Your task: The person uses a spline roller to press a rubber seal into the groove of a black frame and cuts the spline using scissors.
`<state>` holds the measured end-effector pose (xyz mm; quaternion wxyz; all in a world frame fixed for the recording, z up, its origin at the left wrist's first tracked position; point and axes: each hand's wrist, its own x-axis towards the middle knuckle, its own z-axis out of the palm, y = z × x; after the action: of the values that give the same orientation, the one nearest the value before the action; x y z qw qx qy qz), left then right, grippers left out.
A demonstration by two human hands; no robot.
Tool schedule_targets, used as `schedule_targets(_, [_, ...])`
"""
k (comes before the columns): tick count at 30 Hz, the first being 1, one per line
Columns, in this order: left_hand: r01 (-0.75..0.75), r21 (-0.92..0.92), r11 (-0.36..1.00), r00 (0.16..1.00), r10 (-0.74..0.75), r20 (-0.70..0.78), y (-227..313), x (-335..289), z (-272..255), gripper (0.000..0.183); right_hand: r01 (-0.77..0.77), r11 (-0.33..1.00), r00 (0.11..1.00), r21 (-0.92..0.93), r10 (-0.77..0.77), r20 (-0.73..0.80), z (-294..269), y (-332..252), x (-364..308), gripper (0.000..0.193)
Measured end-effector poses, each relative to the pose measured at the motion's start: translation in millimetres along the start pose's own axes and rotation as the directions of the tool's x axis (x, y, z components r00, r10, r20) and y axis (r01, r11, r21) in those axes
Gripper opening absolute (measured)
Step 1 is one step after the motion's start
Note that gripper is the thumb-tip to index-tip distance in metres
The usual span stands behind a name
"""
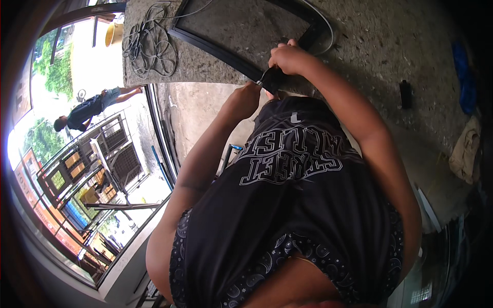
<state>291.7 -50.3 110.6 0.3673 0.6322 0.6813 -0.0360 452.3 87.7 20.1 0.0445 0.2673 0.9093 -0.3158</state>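
Note:
A black rectangular frame (218,50) lies on the rough grey concrete slab in front of me, one corner toward my body. At that near corner, my right hand (290,57) is closed, its fingers pressed on the dark frame piece. My left hand (243,100) is curled into a fist just left of and below the same corner. A small shiny end shows by its fingers, but what it grips is mostly hidden. Between the two hands sits a dark black part (273,80), whose exact shape I cannot make out.
A tangled grey cord (149,49) lies left of the frame. Rightward are a small black object (405,95), a blue cloth (465,77) and a tan cloth (465,149). Outside at left, a person (84,114) stands near metal racks (115,149) and a yellow bucket (114,34).

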Motion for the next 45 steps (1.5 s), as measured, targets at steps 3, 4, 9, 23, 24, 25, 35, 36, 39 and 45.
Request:
schedule_targets(3, [-0.145, 0.081, 0.986, 0.989, 0.147, -0.011, -21, 15, 16, 0.024, 0.023, 0.998, 0.999, -0.058, -0.021, 0.041, -4, 3, 2, 0.019])
schedule_targets(4, [-0.235, 0.154, 0.960, 0.970, 0.241, -0.021, -28, 19, 24, 0.022, 0.025, 0.998, 0.999, -0.058, -0.022, 0.039, -5, 5, 0, 0.019])
schedule_targets(9, [-0.360, 0.522, 0.774, 0.924, 0.372, 0.086, -29, 15, 24, 0.019, -0.425, 0.739, 0.714, 0.523, 0.629, -0.308, -12, 19, -49, 0.040])
schedule_targets(23, [-0.332, 0.709, 0.623, 0.889, 0.458, 0.014, -29, 19, 39, 0.012, -0.262, 0.132, 0.567, 0.956, 0.823, 0.042, 20, 73, -61, 0.036])
schedule_targets(24, [-0.338, 0.688, 0.642, 0.891, 0.454, 0.013, -33, 22, 43, 0.012, -0.037, -0.071, 0.665, 0.997, 0.743, 0.077, 16, 72, -57, 0.030])
schedule_targets(25, [-0.339, 0.686, 0.644, 0.889, 0.457, 0.009, -38, 23, 46, 0.012, 0.161, -0.294, 0.757, 0.942, 0.650, 0.073, 13, 70, -52, 0.025])
schedule_targets(35, [-0.208, 0.444, 0.872, 0.976, 0.213, 0.039, -5, 8, 22, 0.017, -0.336, 0.939, 0.336, 0.076, 0.195, -0.921, -11, 128, 17, 0.030])
schedule_targets(36, [-0.196, 0.438, 0.877, 0.979, 0.200, 0.039, -8, 13, 25, 0.017, -0.327, 0.942, 0.348, 0.076, 0.195, -0.917, -10, 123, 19, 0.030])
schedule_targets(39, [-0.189, 0.355, 0.916, 0.981, 0.191, 0.030, -16, 25, 35, 0.018, -0.315, 0.946, 0.261, 0.080, 0.168, -0.951, -9, 115, 19, 0.027])
schedule_targets(45, [-0.224, 0.333, 0.916, 0.975, 0.211, 0.076, -21, 28, 35, 0.023, -0.381, 0.921, 0.228, 0.077, 0.174, -0.958, -2, 125, 19, 0.024])
